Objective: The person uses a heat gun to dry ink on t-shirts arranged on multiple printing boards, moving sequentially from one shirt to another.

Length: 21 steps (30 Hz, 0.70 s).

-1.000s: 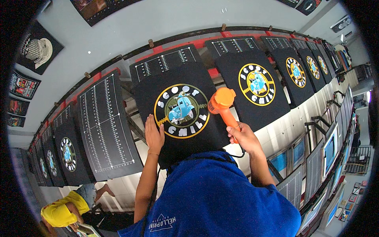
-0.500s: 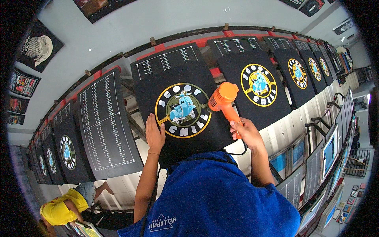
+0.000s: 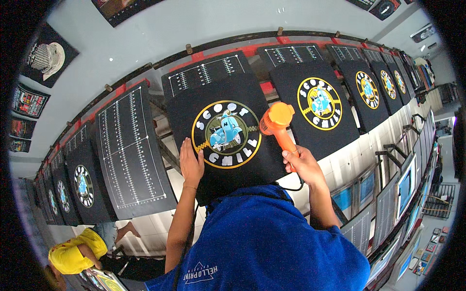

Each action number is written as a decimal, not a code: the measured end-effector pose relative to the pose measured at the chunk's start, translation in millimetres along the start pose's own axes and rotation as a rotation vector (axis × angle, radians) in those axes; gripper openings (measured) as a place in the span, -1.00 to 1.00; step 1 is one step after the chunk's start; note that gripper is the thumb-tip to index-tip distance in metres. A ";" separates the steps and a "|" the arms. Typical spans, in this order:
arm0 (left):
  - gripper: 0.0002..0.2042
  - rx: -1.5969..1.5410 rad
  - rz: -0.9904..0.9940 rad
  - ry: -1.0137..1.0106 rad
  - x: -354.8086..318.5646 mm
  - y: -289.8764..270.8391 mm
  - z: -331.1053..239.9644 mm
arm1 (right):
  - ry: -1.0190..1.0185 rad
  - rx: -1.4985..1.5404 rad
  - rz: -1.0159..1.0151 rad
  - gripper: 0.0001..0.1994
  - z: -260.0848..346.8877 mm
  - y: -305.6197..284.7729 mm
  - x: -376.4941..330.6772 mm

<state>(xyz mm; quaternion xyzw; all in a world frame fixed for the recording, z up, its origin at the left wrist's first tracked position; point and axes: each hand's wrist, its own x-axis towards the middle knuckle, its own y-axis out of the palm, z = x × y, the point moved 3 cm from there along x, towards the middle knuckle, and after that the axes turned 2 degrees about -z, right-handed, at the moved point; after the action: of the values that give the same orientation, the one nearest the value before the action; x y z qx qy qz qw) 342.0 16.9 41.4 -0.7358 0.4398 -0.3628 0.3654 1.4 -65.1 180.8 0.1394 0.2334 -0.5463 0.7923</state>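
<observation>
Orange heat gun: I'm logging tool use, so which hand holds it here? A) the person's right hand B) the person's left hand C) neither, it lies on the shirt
A: the right hand grips the handle of the orange heat gun, while the left hand rests flat on the black printed shirt.

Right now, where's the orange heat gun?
Head view, centre-right: the orange heat gun is in the right hand, over the right edge of the black shirt's round scooter print.
</observation>
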 end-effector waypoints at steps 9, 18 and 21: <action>-0.42 0.000 -0.003 0.012 -0.1 -0.5 -1.1 | 0.020 0.074 -0.024 -0.65 2.2 -2.5 11.2; -0.43 0.005 0.017 -0.018 1.3 -4.6 -5.7 | -0.012 0.009 -0.022 -0.67 6.7 2.4 12.9; -0.42 0.007 0.023 -0.028 1.1 -3.5 -4.1 | 0.034 0.057 -0.043 -0.67 8.8 -1.9 12.2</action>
<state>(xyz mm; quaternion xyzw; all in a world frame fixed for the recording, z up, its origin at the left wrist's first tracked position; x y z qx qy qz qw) 340.3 16.2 46.5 -0.7345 0.4418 -0.3499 0.3780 5.1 -79.7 182.0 0.1663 0.2340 -0.5670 0.7721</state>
